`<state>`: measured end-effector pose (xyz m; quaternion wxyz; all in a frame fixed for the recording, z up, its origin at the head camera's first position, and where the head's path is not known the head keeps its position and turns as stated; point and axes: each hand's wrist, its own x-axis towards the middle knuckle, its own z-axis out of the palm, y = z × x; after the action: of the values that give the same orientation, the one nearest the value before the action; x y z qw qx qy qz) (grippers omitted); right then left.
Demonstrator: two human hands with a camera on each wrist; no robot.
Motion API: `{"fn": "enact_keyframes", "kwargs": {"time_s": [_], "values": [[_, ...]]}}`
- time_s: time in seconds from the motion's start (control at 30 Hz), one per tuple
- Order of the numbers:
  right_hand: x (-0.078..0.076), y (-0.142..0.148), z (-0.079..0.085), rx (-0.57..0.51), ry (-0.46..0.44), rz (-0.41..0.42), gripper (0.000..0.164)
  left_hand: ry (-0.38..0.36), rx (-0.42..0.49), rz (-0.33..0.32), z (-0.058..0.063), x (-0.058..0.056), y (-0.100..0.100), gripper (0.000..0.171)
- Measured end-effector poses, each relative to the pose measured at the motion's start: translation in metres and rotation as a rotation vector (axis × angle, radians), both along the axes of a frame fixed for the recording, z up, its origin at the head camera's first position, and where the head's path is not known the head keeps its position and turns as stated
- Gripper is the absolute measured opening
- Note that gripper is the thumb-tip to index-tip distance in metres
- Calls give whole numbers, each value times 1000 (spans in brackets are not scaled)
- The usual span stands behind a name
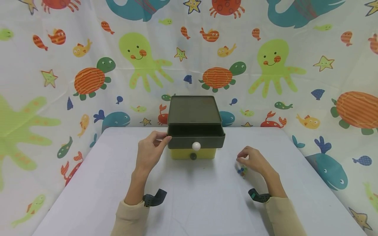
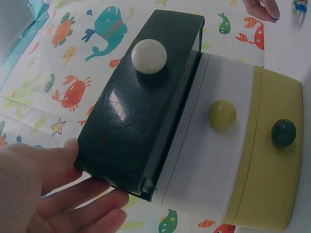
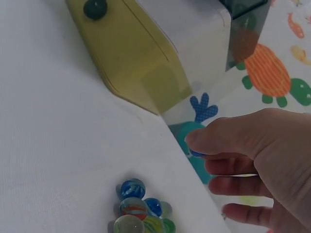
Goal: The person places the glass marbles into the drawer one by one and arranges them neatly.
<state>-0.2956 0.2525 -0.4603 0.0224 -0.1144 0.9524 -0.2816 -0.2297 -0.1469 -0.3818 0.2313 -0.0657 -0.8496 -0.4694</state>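
Observation:
My left hand (image 1: 149,151) grips the left corner of the dark green top drawer (image 1: 180,143), which is pulled out from a small cabinet (image 1: 193,109). In the left wrist view, the thumb lies at the drawer front's edge and the other fingers reach behind it. A white round knob (image 2: 149,57) sits on that drawer. To the right of the cabinet, my right hand (image 1: 254,159) is raised beside a cluster of glass marbles (image 3: 133,207). Between its thumb and index finger it pinches a blue marble (image 3: 197,154), mostly hidden by the thumb.
Below the top drawer are a white drawer (image 2: 199,145) with a yellow knob and a yellow drawer (image 2: 272,179) with a dark green knob, both pushed in. The cabinet stands on a white table (image 1: 189,200), before a sea-animal printed curtain (image 1: 177,82).

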Motion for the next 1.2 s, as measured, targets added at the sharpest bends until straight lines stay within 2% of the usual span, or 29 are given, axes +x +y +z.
{"fn": "enact_keyframes", "kwargs": {"time_s": [0.33,0.77,1.2], "values": [[3,-1,8,-13,66,-1,21,5,-4,0,-2,0,-1,29],[11,-6,19,-25,225,-12,20,5,3,-1,-3,-1,-1,29],[14,-11,25,-43,294,-36,21,-4,3,-1,-3,-1,-1,31]]}}
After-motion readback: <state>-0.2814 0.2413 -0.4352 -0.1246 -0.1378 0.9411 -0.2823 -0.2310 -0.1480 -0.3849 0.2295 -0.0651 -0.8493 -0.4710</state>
